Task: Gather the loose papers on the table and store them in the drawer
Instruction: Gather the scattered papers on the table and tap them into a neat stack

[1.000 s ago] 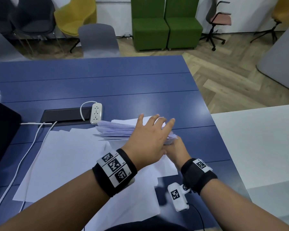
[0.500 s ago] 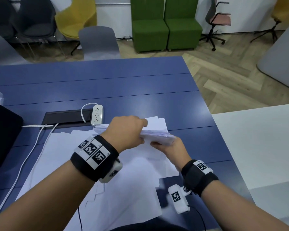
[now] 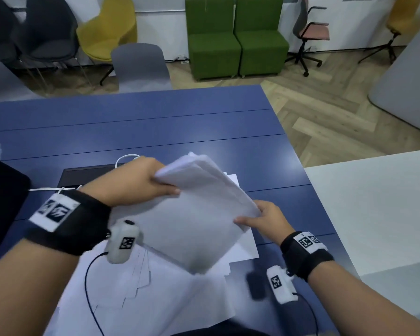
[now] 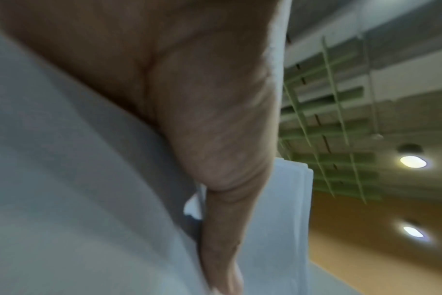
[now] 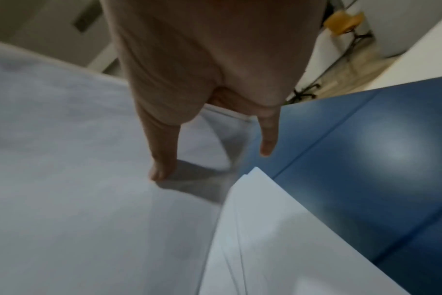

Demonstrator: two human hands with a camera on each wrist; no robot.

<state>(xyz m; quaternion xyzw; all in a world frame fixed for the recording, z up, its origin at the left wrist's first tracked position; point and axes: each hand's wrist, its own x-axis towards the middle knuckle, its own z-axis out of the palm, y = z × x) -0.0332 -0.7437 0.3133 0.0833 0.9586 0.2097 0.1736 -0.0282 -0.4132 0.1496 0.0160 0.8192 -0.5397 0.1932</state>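
A thick stack of white papers [image 3: 194, 214] is lifted and tilted above the blue table [image 3: 155, 122]. My left hand [image 3: 141, 183] grips its far upper corner, thumb on the top sheet. My right hand [image 3: 264, 219] holds the right edge, thumb on top and fingers underneath. In the left wrist view the stack [image 4: 76, 189] fills the frame beside my thumb. In the right wrist view my thumb presses on the stack [image 5: 76, 169]. More loose sheets [image 3: 155, 299] lie spread on the table below. No drawer is in view.
A black cable tray [image 3: 83, 175] with white cables sits behind my left hand, and a dark object [image 3: 3, 202] lies at the left edge. A white table [image 3: 374, 214] adjoins on the right. Chairs and green armchairs [image 3: 235, 37] stand beyond the table.
The stack lay on the table under my flat left hand; both hands have since gripped it and lifted it, tilting it up toward me.
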